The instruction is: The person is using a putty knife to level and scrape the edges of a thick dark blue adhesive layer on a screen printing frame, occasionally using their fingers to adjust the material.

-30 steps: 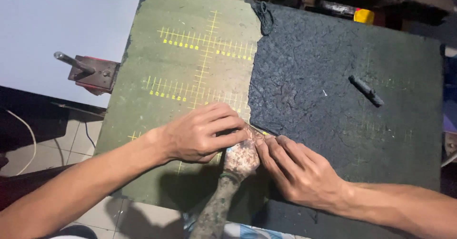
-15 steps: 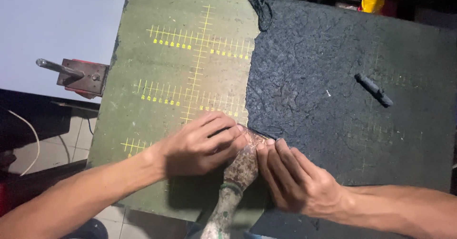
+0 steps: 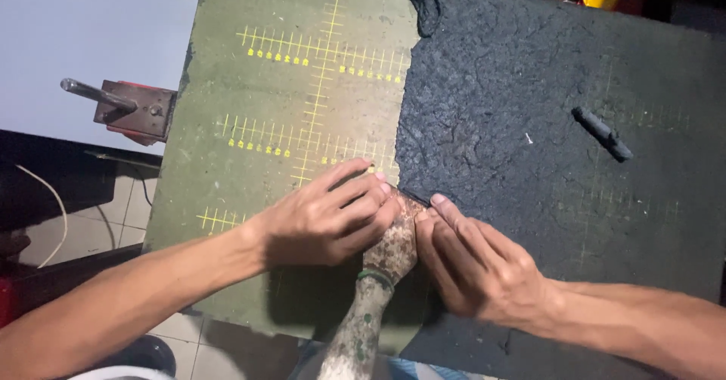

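At the left edge of the frame a rusty metal clamp (image 3: 132,110) with a rod sticks out beside the green cutting mat (image 3: 287,85), which lies on the counter and carries yellow ruler marks. Low in the middle, the left hand (image 3: 325,217) rests flat, fingers loosely spread, its grip around nothing. Its fingertips touch the speckled handle (image 3: 389,248) of a tool rising from the bottom edge. The right hand (image 3: 480,266) presses flat against it on the dark rough sheet (image 3: 529,108). Far right lies a small black stick (image 3: 603,133).
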